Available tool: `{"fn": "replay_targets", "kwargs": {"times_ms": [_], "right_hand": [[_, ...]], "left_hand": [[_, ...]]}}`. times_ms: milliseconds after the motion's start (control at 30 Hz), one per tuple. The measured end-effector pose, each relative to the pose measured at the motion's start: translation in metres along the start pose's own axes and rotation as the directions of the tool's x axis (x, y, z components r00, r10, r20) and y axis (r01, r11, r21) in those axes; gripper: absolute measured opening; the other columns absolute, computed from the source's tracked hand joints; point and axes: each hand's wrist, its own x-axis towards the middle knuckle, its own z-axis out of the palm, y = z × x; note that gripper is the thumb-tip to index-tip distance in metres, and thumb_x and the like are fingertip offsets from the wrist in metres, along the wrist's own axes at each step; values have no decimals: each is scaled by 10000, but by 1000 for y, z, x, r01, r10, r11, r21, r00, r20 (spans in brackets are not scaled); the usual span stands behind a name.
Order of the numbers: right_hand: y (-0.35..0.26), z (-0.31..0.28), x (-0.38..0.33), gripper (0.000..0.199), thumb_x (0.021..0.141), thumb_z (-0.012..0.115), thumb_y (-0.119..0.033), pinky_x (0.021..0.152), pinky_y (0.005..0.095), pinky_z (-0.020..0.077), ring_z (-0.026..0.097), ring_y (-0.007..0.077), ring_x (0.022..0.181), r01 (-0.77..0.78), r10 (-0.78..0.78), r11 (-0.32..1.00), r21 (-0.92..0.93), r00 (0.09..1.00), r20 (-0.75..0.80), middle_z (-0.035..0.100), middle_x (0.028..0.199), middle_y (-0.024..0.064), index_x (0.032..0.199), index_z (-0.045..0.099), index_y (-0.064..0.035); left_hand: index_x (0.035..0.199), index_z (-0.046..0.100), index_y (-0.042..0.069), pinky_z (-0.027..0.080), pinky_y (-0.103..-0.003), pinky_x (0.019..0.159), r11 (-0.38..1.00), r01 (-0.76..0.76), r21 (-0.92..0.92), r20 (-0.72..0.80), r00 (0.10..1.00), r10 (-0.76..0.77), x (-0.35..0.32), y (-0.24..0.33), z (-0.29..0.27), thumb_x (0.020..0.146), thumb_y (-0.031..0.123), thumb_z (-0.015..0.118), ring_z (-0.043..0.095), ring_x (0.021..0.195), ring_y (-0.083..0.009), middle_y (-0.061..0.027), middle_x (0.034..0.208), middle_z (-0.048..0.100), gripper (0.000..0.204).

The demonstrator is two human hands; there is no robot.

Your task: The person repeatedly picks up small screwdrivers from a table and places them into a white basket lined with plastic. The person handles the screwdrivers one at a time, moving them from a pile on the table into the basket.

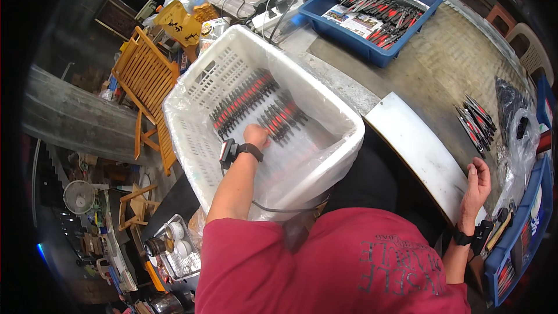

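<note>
My left hand [256, 136] is down inside a white plastic crate [232, 38] lined with clear film. Its fingers are curled closed at the near end of a short row of slim black-and-red pen-like pieces [282, 121]; what they grip, if anything, is hidden. A longer row of the same pieces [244, 97] lies beyond it on the crate's bottom. Over the table's right side, my right hand [479, 185] has its fingers loosely extended and seems to hold nothing. Just past its fingertips lies a small loose pile of black-and-red pieces [476, 122].
A blue tray [381, 58] full of similar pieces stands on the table's far side. A white board [410, 134] lies along the near edge. Clear plastic bags [512, 139] and another blue bin [500, 264] are at right. A wooden folding chair [145, 75] stands left of the crate.
</note>
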Motion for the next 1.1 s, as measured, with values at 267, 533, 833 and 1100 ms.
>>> {"fn": "replay_targets", "kwargs": {"times_ms": [267,533,833,1100], "right_hand": [[-23,-29,29,200,843,483,-58,776,231,396,512,118,879,69,-94,957,-281,993,-74,560,946,60,1013,532,36],[-21,-65,71,149,781,524,-88,703,289,413,542,216,782,190,-263,702,-686,965,-2,586,819,115,883,571,10],[4,-54,99,137,723,572,-135,709,380,407,501,283,809,324,-362,450,-832,918,161,568,802,90,832,609,-61],[12,-41,113,91,729,567,-164,740,414,355,480,257,859,345,-286,306,-887,922,260,544,806,55,769,590,-86]], "left_hand": [[625,617,27,423,-320,443,930,-291,223,28,956,293,-9,55,-28,701,180,523,535,443,-154,-57,489,532,195],[737,539,65,266,-181,323,893,-370,-256,213,880,425,-72,157,-46,798,236,575,388,380,-51,18,534,458,184],[732,515,59,281,-152,378,649,-556,-519,194,663,723,-144,212,-45,842,196,545,387,427,-39,8,573,468,178],[779,523,50,315,-149,405,693,-498,-522,292,659,693,-178,217,-26,842,157,549,404,445,-40,2,594,487,127]]}}
